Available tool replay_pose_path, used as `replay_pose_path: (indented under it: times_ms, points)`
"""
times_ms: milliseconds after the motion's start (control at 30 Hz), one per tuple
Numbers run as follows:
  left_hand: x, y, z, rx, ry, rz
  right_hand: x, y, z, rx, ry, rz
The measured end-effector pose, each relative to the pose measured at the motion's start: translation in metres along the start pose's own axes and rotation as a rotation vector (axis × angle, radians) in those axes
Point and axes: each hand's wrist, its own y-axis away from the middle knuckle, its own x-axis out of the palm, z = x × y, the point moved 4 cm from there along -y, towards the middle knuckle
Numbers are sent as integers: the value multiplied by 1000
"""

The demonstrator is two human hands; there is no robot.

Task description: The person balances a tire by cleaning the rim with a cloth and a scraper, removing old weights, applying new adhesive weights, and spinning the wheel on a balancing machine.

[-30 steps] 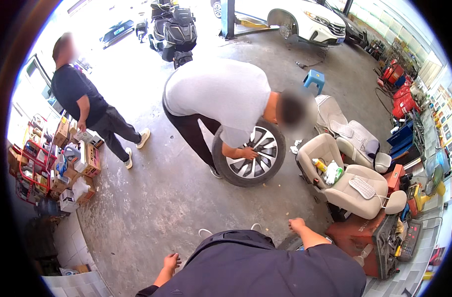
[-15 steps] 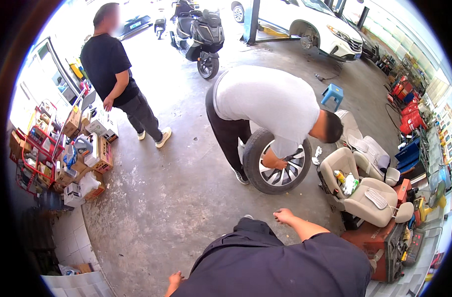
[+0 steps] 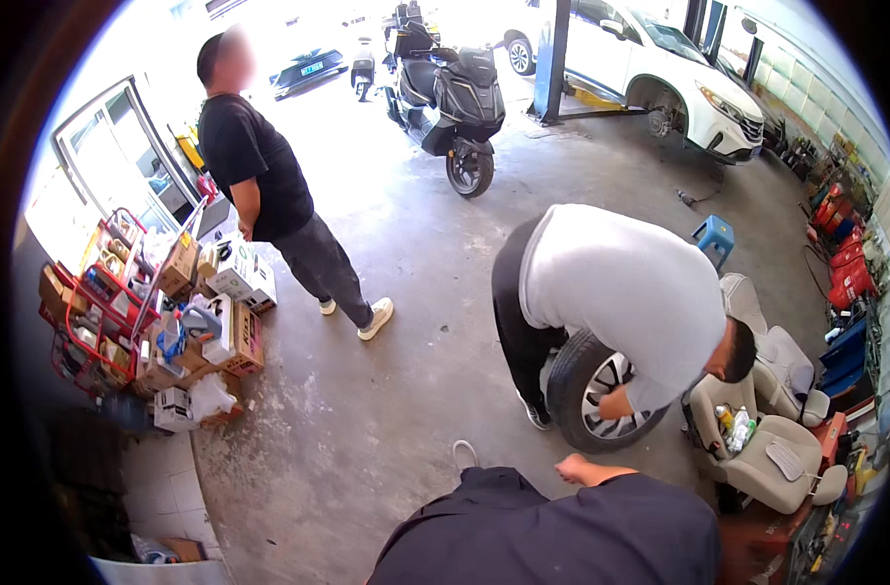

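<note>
My right hand [image 3: 581, 471] is at my front, its fingers curled inward. Whatever they might hold is hidden. My left hand is out of sight. Just beyond my right hand, a bent-over co-worker in a grey shirt [image 3: 620, 278] has a hand [image 3: 617, 404] at the spokes of a car wheel [image 3: 574, 398]. The wheel stands upright on its black tyre, partly covered by that person's arm. My right hand is apart from the wheel. Below, my dark clothing [image 3: 552, 531] fills the lower edge, with the toe of a shoe [image 3: 464, 454] showing.
Beige car seats [image 3: 772, 458] stand at the right, a blue stool [image 3: 714, 240] behind them. Cartons [image 3: 242, 341] and a red rack [image 3: 123, 312] line the left. Another person in black [image 3: 270, 185] stands near them. A motorcycle [image 3: 455, 97] and a white car [image 3: 650, 68] are farther back.
My view has swung, so the surroundings sit farther right and lower. My left hand has dropped out of sight. The co-worker still bends over the wheel.
</note>
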Motion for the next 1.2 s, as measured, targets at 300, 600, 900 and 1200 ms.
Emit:
replay_pose_path:
  times_ms: [300,600,900,1200]
  points:
    - [-107,-103,-175,195,159,-96,-42,-43,324,-429,97,-73]
    - [-96,-211,-301,183,-275,87,-59,-3,534,-615,-75,-72]
    - [-199,-371,-503,270,-472,220,-82,-25,606,-437,-387,-191]
    - [-214,-456,-718,173,34,242,-134,-7,678,-449,-583,-409]
